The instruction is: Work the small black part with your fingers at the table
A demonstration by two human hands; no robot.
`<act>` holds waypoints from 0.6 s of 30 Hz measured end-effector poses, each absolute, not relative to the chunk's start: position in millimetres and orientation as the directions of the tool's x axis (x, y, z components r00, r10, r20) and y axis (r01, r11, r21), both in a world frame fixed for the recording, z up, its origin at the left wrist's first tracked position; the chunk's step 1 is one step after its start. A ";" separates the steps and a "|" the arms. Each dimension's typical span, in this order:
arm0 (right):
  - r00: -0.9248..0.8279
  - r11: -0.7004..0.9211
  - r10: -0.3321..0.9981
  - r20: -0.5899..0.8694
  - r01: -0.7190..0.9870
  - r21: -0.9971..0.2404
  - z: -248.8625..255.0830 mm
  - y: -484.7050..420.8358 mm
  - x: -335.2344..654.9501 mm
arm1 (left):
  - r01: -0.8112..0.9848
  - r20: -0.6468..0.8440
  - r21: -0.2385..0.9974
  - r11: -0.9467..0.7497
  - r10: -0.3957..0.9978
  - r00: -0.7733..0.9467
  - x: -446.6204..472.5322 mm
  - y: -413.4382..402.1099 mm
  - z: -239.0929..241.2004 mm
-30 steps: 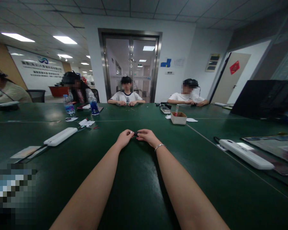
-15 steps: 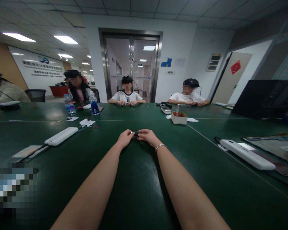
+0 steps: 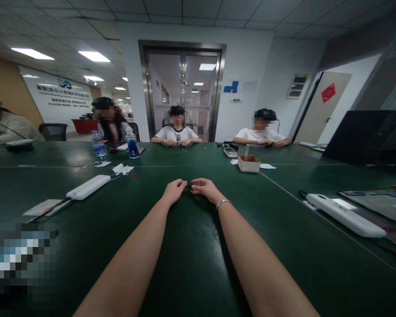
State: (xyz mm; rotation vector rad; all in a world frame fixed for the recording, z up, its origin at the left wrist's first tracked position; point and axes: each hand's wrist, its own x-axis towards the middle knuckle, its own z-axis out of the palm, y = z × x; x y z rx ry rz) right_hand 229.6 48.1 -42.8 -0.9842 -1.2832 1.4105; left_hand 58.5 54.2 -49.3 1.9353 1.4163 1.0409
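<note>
Small dark piece (image 3: 188,185) sits just above the green table (image 3: 191,264), centre front.
Left hand (image 3: 173,192) and right hand (image 3: 205,189) both pinch it, fingertips closed and meeting; forearms braced on the top should steady so small a grip.

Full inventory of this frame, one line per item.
Table: one, dark green, fills the foreground.
Left power strip: one, white, left of the arms.
Right power strip: one, white, right side.
Bottles: two, clear and blue, far left.
Box: one, brown, beyond the hands.
Screen: one, black, right edge.
Other people: four, two in white, far side.
Small dark piece: one, black, pinched between both hands.
Bracelet: one, silver, right wrist.
Left hand, right hand: bare, fingertips meeting.
</note>
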 end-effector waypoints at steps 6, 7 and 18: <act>-0.227 0.012 0.973 0.035 -0.104 -0.995 -43.0 48.6 229.0 | 0.613 0.306 0.720 -0.325 0.942 0.140 56.6 51.8 -42.3; -0.230 0.016 0.973 0.038 -0.100 -0.995 -42.9 48.5 228.8 | 0.617 0.297 0.720 -0.319 0.944 0.142 56.4 51.7 -41.8; -0.248 0.004 0.968 0.026 -0.088 -0.996 -37.7 44.5 228.3 | 0.626 0.208 0.742 -0.239 0.970 0.124 55.2 48.9 -37.9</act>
